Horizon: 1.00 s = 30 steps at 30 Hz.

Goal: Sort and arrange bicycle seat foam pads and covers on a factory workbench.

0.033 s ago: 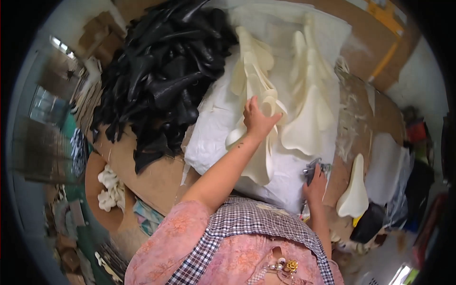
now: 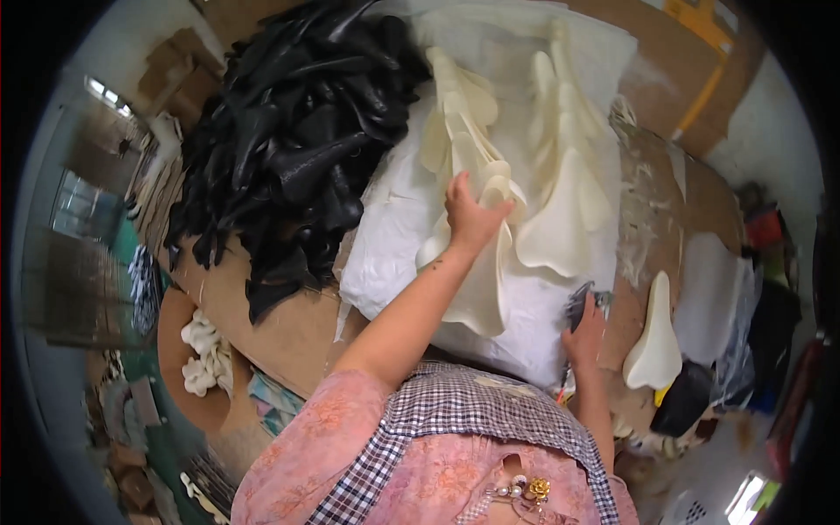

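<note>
Two overlapping rows of cream, saddle-shaped foam pads lie on a white plastic-covered bundle. Over the left row, my left hand point(image 2: 473, 217) has its thumb and fingers spread around the narrow end of a pad point(image 2: 477, 296); the fingertips partly disappear behind its curved edges. My right hand point(image 2: 584, 335) is closed around a small dark grey metal tool point(image 2: 577, 304) that looks like a spray gun, near the bundle's right edge. The right row of pads point(image 2: 558, 236) lies just beyond it, untouched by either hand.
A large heap of black saddle-shaped covers point(image 2: 297, 149) rises at the left on cardboard point(image 2: 262, 306). One single cream pad point(image 2: 653, 341) lies at the right beside a black object point(image 2: 685, 398). White pieces sit in a brown round container point(image 2: 179, 385) at lower left.
The whole view has shifted slightly. The tool in my right hand shows at a slightly different tilt; my left hand stays on the same pad.
</note>
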{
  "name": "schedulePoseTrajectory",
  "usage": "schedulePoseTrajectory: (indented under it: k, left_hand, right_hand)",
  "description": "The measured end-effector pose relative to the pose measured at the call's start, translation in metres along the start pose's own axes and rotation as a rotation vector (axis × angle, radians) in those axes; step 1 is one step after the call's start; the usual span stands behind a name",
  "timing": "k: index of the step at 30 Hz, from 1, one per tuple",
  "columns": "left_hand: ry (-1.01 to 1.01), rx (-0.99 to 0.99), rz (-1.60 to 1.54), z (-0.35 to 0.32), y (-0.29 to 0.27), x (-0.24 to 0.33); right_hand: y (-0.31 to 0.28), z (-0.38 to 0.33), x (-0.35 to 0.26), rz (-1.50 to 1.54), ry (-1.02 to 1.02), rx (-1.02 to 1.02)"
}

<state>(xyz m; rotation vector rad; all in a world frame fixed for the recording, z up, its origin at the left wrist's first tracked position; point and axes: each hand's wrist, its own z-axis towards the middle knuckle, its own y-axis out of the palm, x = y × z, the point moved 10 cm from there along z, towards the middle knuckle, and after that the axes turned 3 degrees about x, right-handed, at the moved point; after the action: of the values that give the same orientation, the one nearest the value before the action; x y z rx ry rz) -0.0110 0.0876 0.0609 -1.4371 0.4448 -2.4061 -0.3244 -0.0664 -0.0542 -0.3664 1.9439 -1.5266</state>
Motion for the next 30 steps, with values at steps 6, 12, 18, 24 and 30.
schedulePoseTrajectory:
  k: [6, 12, 18, 24, 30]
  left_hand:
    - [0.147, -0.518, -0.035, -0.065, -0.062, -0.015]
    - [0.484, -0.489, 0.553, -0.109, -0.084, -0.019]
    - [0.450, -0.505, 0.380, -0.136, -0.085, -0.013]
    - [0.313, -0.472, 0.419, -0.139, -0.097, -0.035]
    - [0.179, -0.510, 0.300, -0.112, -0.067, -0.027]
  right_hand:
    - [-0.114, -0.078, 0.015, 0.898, -0.148, 0.300]
    - [-0.170, -0.186, -0.060, 1.212, -0.126, -0.033]
    - [-0.163, -0.229, -0.073, 1.284, -0.159, -0.125]
    - [-0.140, -0.250, -0.073, 1.236, -0.130, -0.245]
    - [-0.135, -0.258, -0.063, 1.051, -0.143, -0.292]
